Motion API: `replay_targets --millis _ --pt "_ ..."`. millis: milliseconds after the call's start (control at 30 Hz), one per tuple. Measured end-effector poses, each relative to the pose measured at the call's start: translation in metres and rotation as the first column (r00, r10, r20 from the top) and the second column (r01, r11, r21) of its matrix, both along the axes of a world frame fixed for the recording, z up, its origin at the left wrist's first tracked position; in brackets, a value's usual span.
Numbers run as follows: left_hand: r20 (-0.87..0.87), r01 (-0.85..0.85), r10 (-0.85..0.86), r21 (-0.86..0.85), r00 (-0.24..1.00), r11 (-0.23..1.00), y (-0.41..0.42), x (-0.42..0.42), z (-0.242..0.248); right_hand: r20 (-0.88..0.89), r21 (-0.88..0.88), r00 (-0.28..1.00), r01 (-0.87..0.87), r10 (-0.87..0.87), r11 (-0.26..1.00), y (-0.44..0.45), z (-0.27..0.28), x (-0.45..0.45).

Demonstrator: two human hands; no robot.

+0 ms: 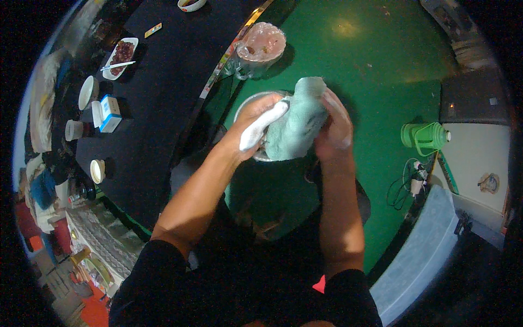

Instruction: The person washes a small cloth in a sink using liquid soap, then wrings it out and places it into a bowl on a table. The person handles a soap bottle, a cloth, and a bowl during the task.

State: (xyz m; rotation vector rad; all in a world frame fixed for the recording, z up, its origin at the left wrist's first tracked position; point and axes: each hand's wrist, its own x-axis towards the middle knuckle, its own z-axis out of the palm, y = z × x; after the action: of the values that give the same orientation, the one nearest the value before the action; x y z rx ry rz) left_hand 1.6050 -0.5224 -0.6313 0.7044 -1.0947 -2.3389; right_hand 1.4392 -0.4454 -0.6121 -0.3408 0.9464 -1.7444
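Note:
My left hand [255, 118] holds a white, elongated piece [263, 126], perhaps foam or cloth, along its thumb side. Between both hands is a pale green cloth [298, 118], bunched and upright, blurred at its top. My right hand [337, 120] grips the cloth's right side, with whitish patches on the skin that look like suds. Just beneath the hands is a round metal basin [241, 106], whose rim shows at the left; its inside is mostly hidden.
A plastic-lined bin [261, 45] stands ahead on the green floor [367, 81]. The dark table [163, 94] at left bears a dish of dark red fruit [122, 53], bowls and a tissue box [109, 113]. At right are a green thermos flask [425, 135] and a power strip with cables [416, 182].

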Motion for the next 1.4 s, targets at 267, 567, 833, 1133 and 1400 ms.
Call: replay_targets --millis 267,567,833,1133,1400 --pt "-0.028 -0.259 0.264 0.106 0.964 0.960 0.003 -0.017 0.001 -0.308 0.152 0.951 0.059 -0.009 0.987 0.000 -0.012 0.052" --pt "0.130 -0.341 0.354 -0.108 0.926 0.934 0.017 -0.019 -0.005 -0.817 0.095 0.574 0.228 -0.055 0.969 -0.005 -0.028 0.053" --pt "0.075 -0.340 0.340 -0.010 0.938 0.940 0.014 -0.022 -0.017 -0.851 -0.008 0.504 0.271 -0.148 0.963 0.011 -0.035 0.086" --pt "0.077 -0.173 0.179 -0.078 0.981 0.982 0.026 -0.014 0.002 -0.662 0.142 0.713 0.422 -0.230 0.895 -0.012 -0.024 0.019" --pt "-0.028 -0.242 0.242 0.006 0.970 0.970 0.018 -0.008 -0.006 -0.408 0.182 0.871 0.370 -0.273 0.911 -0.007 -0.017 0.014"
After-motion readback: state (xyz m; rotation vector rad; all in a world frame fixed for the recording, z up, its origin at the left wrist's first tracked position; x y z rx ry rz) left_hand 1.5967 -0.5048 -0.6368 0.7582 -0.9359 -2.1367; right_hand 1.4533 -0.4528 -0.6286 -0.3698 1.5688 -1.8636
